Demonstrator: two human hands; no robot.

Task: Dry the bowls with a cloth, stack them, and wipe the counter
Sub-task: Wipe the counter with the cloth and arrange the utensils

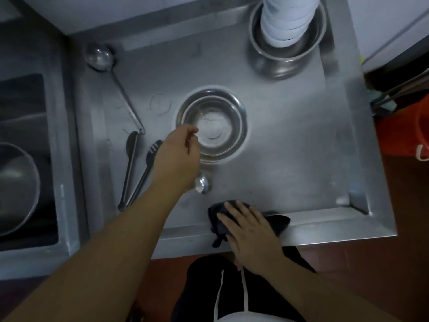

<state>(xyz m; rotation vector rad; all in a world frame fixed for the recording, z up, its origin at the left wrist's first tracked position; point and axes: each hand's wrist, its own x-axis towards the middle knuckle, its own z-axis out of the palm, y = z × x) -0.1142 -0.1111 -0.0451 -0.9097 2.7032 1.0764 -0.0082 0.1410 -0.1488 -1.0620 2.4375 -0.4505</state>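
1. The counter (290,145) is brushed steel, dull and faintly smeared.
2. The bowl (212,125) at its middle is polished steel with a glossy inside.
3. The ladle (99,57) and tongs (137,173) are shiny metal.
4. The cloth (220,225) is dark, matt, crumpled fabric.

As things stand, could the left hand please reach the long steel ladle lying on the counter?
Probably yes: the left hand sits at the steel bowl's near rim, and only bare counter separates it from the ladle.

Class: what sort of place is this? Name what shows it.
Probably a commercial kitchen's wash-up area: a stainless steel counter, round steel bowls, a long-handled steel ladle and a recessed steel sink.
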